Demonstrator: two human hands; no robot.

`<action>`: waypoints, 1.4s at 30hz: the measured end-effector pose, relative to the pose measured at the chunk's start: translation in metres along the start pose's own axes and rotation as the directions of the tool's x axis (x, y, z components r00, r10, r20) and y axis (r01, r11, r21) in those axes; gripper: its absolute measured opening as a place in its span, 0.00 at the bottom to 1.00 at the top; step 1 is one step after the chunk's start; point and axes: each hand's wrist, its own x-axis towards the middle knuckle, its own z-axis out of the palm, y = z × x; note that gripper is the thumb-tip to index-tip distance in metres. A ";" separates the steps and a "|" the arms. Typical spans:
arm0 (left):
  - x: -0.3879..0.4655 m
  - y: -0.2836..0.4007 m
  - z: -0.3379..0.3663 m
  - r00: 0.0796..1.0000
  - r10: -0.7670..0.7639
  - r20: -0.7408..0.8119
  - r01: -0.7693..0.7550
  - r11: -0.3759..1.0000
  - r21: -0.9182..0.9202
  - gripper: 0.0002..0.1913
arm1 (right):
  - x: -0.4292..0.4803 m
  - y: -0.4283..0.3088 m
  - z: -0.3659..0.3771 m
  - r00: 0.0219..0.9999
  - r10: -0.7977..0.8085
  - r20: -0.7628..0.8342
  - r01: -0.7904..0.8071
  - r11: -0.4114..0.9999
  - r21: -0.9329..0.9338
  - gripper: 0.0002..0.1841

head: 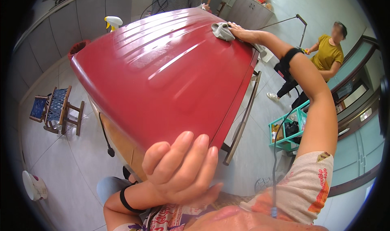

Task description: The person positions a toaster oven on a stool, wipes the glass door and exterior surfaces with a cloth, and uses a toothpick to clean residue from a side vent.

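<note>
A large glossy red ridged surface (170, 88) fills the middle of the view, with a wooden panel (118, 136) below its near left edge. At its far right edge, my right hand (240, 32) holds a crumpled grey cloth (223, 31) against the red top. My arm on that side is stretched far forward. Close to the camera, my left hand (182, 167) is raised over the near corner, fingers loosely curled and holding nothing. Behind the far left edge shows the white-and-yellow head of a spray bottle (113, 22); its lower part is hidden.
A cord with a black plug (110, 151) hangs at the left. Around stand a small chair (58, 106), a white bucket (35, 185), a turquoise shelf (286, 130) and a metal rail (243, 124). One person (176, 1) is at the far side, another (327, 54) at the right.
</note>
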 end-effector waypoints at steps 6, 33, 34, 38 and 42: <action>-0.004 -0.005 0.009 0.999 -0.012 -0.049 0.012 1.000 -0.007 0.25 | 0.037 -0.017 -0.006 0.997 -0.069 -0.045 0.071 0.996 0.049 0.40; 0.007 -0.021 0.008 0.994 0.078 -0.078 -0.070 0.992 0.108 0.10 | -0.015 -0.194 -0.039 0.772 -0.626 -0.109 0.617 0.779 -0.112 0.31; 0.008 -0.023 0.010 0.992 0.093 -0.087 -0.083 0.990 0.114 0.10 | -0.027 -0.189 -0.042 0.804 -0.589 -0.078 0.583 0.807 -0.092 0.31; 0.009 -0.022 0.016 0.990 0.098 -0.097 -0.085 0.987 0.138 0.09 | 0.012 -0.145 -0.042 0.940 -0.340 -0.042 0.343 0.933 0.112 0.33; 0.011 -0.021 0.012 0.995 0.088 -0.052 -0.080 0.986 0.145 0.08 | 0.066 -0.094 -0.041 1.000 -0.015 -0.016 0.019 0.972 0.234 0.35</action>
